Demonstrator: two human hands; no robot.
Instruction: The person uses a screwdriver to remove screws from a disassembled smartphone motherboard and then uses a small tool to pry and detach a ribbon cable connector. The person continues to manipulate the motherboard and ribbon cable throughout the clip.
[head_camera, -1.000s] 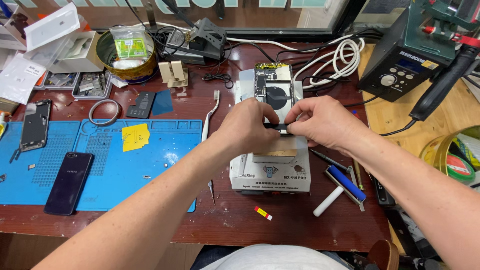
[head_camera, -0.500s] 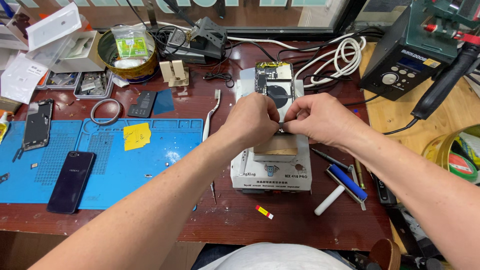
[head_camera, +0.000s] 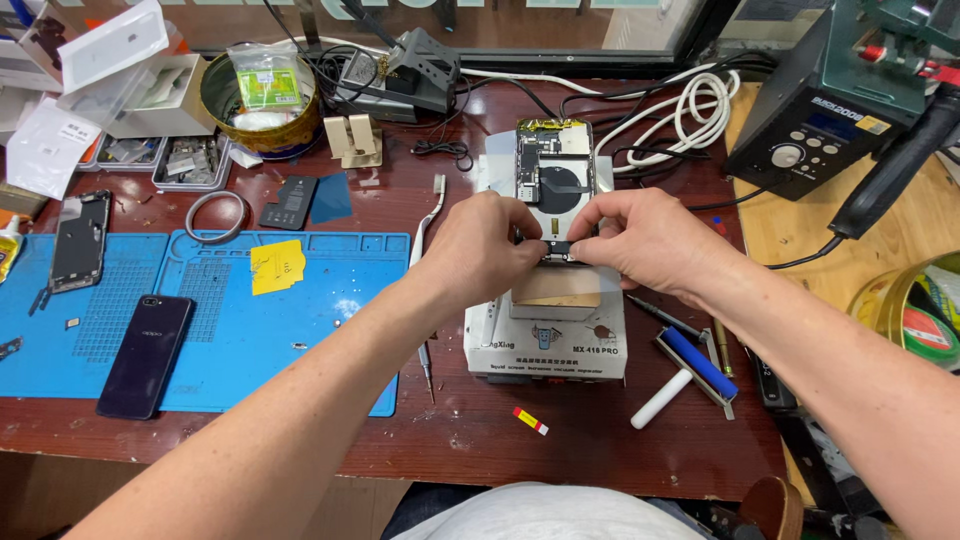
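Here, in the head view, both hands meet at the centre of the dark red workbench (head_camera: 300, 440), over an opened phone (head_camera: 553, 180) that lies with its back down and its insides showing: a circuit board, a dark round coil and a gold strip along the top edge. The phone rests on a white heating platform (head_camera: 545, 345), running from the platform's top toward twelve o'clock. The left hand (head_camera: 480, 250) comes in from seven o'clock, fingers curled narrow and pinched on the phone's lower edge. The right hand (head_camera: 645, 238) comes in from four o'clock, its fingertips likewise closed on that same lower edge, thumb underneath; the exact part pinched between them is hidden, perhaps a thin dark strip.

At nine o'clock from the hands lies a blue work mat (head_camera: 300, 320), with a dark phone (head_camera: 146, 356) face up at its near left and a yellow note (head_camera: 277, 266) further up. A thin metal tool (head_camera: 425, 222) lies along the mat's right edge. At four o'clock from the platform sit a blue-handled roller (head_camera: 697, 362) and a white cylinder (head_camera: 660, 398), near each other. At one o'clock coils a white cable (head_camera: 690, 105), and at two o'clock stands a dark soldering station (head_camera: 815, 120).
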